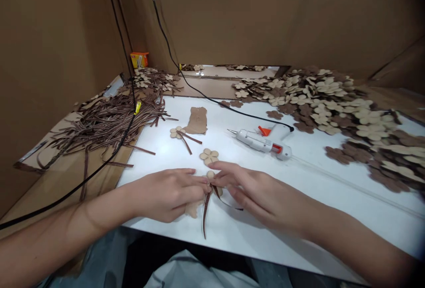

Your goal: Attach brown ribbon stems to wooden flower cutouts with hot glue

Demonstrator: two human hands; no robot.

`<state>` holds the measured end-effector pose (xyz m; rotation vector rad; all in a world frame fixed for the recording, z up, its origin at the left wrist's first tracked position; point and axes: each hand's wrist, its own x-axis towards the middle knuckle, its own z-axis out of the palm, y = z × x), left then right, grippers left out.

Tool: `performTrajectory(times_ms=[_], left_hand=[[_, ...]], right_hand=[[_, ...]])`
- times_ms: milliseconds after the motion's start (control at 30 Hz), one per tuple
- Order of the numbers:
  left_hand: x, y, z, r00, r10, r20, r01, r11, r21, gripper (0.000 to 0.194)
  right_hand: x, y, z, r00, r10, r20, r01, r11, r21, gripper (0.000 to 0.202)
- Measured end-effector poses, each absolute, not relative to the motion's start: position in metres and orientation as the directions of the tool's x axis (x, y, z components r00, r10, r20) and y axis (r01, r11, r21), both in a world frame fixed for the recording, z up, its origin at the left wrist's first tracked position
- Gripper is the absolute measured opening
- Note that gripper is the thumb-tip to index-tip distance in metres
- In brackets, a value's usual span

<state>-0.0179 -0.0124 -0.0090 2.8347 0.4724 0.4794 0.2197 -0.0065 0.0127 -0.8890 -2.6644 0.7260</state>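
Here, in the head view, the left hand and right hand meet at one cream petalled flower with dark-brown strips on the white tabletop; their grip I cannot tell. Two similar flowers and one white glue gun lie nearby, before brown cardboard walls.

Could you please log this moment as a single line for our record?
left hand: at pale flower with brown strips | right hand: at same flower | glue gun: on white board, not held
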Motion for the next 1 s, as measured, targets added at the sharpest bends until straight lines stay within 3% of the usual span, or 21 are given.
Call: performTrajectory(times_ms=[133,267,400,600,1000], left_hand=[[-0.019,-0.012,-0.01,0.895,0.353,0.273,0.28,-0.92,0.273,0.025],[-0.019,-0.012,-0.01,0.894,0.352,0.278,0.274,-0.919,0.284,0.024],[-0.019,-0.012,-0.01,0.895,0.356,0.269,0.278,-0.917,0.286,0.022],[-0.019,-0.011,-0.011,0.892,0.353,0.28,0.274,-0.918,0.286,0.021],[-0.018,-0.011,-0.01,0.898,0.36,0.253,0.284,-0.914,0.289,0.014]], right_hand=[[0.22,0.003,0.014,-0.785,0.62,-0.005,0.486,0.609,-0.627,0.028],[0.22,0.007,0.005,-0.793,0.603,0.084,0.439,0.661,-0.609,0.025],[0.225,0.011,-0.003,-0.811,0.543,0.218,0.384,0.775,-0.501,0.031],[0.234,0.023,-0.005,-0.887,0.369,0.278,0.285,0.911,-0.299,0.04],[0.231,0.034,-0.009,-0.973,0.121,0.199,0.107,0.991,-0.081,0.03]])
